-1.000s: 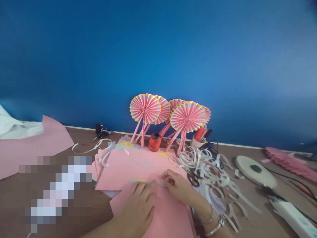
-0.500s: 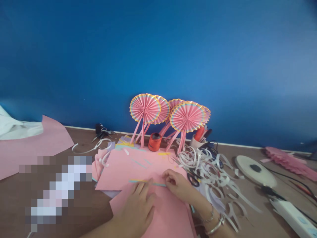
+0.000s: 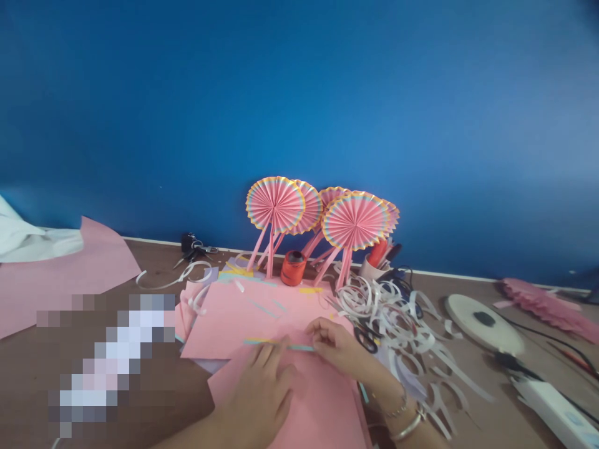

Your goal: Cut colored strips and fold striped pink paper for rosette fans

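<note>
My left hand (image 3: 262,386) lies flat with fingers stretched on a pink paper sheet (image 3: 322,405), across its far edge. A thin blue and yellow border (image 3: 253,342) runs along that edge, passing beneath my left fingertips. At the right end of this border is my right hand (image 3: 339,350), its fingers curled together; whatever may be between them is too small to make out. Beyond both hands lies another pink sheet (image 3: 219,312), with a few thin blue and yellow paper strips on it.
Round pleated paper fans (image 3: 276,206) stand against the blue wall behind an orange spool (image 3: 293,268). To the right are curly white paper strips (image 3: 421,337), scissors (image 3: 366,340), a white round device (image 3: 484,321) and a power strip (image 3: 556,405). Keys (image 3: 194,249) lie at back left.
Both hands stay in nearly the same place. The fingers of my right hand have shifted very slightly at the end of the border.
</note>
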Demonstrator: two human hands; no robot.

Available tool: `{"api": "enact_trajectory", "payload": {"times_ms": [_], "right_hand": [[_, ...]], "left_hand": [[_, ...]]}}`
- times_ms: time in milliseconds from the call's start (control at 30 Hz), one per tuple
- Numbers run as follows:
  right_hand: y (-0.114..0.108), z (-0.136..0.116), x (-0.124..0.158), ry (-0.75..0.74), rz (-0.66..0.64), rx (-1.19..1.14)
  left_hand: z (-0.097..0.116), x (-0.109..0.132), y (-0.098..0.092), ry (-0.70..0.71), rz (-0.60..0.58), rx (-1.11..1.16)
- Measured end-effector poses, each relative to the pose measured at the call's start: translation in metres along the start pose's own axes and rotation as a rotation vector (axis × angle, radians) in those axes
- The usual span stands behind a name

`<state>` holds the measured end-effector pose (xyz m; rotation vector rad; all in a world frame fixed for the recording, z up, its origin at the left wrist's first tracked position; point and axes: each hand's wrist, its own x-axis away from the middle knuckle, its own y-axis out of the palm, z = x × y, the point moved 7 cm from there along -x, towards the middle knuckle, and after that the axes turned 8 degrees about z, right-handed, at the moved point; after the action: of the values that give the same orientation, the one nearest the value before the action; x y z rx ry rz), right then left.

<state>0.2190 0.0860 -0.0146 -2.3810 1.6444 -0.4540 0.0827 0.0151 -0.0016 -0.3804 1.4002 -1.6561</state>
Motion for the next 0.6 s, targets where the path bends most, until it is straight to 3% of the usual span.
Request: {"api": "enact_trajectory", "payload": {"times_ms": [600], "right_hand": [[0.001,0.0058,-0.002,-0.007,-0.012,0.039]], "left_hand": [[-0.002,0.0011,0.0019,-0.036,-0.02,0.008]]}}
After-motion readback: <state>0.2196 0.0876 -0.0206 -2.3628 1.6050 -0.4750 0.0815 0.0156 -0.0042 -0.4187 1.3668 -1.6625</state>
